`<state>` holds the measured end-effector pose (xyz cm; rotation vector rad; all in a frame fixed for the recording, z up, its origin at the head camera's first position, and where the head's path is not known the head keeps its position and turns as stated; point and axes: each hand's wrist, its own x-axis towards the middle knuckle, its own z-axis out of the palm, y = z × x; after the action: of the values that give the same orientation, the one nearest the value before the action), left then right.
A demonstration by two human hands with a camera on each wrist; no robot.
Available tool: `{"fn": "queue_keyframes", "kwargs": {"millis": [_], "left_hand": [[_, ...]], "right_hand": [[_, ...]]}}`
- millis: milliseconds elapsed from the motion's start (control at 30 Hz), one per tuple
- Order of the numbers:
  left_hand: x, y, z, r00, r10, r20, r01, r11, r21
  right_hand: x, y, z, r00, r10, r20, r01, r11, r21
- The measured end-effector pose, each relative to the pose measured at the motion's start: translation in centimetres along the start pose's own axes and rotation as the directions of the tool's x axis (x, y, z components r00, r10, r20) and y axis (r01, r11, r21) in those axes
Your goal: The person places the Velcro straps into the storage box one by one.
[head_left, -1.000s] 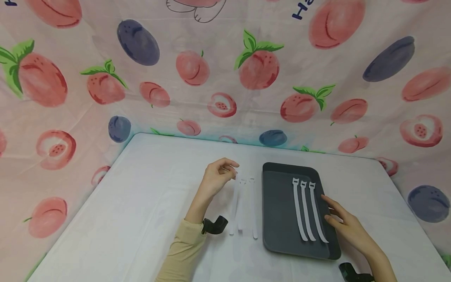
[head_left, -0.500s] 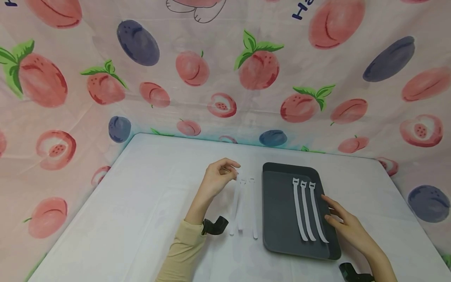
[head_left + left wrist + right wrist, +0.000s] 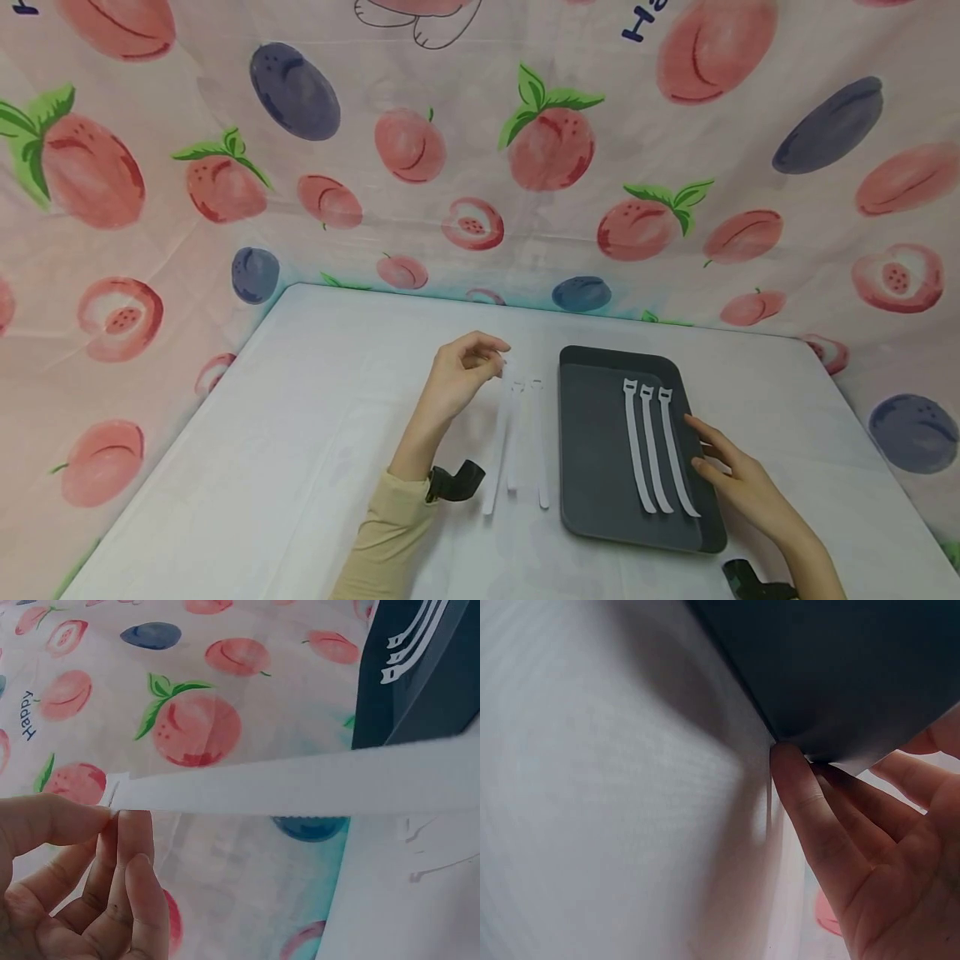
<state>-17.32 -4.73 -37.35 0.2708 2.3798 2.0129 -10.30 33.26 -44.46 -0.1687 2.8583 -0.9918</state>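
My left hand (image 3: 459, 377) pinches the slotted head of a white cable tie (image 3: 285, 786) between thumb and fingers. Its band hangs toward me in the head view and stretches rightward in the left wrist view. Beside it on the white table lie more white cable ties (image 3: 540, 450), hard to make out against the cloth. Three cable ties (image 3: 653, 450) lie side by side in a dark grey tray (image 3: 592, 467), heads at the far end. My right hand (image 3: 742, 483) holds the tray's right rim, its thumb over the edge and its fingers against the outer wall (image 3: 840, 667).
The white-covered table (image 3: 337, 400) reaches to a hanging fruit-print cloth (image 3: 465, 108) at the back and sides. Black wrist mounts (image 3: 456, 481) sit on both wrists. The loose ties lie between my left hand and the tray.
My left hand has shifted slightly leftward, and the lower end of the cable tie it holds has swung a little toward me and left. The right hand and tray have stayed put.
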Motion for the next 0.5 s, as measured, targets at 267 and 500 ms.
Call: {"fn": "queue_keyframes", "kwargs": {"millis": [267, 500], "left_hand": [[-1.7, 3.6, -0.5, 1.000, 0.000, -0.010, 0.000, 1.000, 0.000], [-1.3, 2.4, -0.4, 0.998, 0.046, -0.047, -0.047, 0.999, -0.018]], "right_hand": [[0.0, 0.2, 0.0, 1.000, -0.010, -0.001, 0.010, 1.000, 0.000], [0.0, 0.1, 0.0, 1.000, -0.010, -0.001, 0.010, 1.000, -0.001]]}}
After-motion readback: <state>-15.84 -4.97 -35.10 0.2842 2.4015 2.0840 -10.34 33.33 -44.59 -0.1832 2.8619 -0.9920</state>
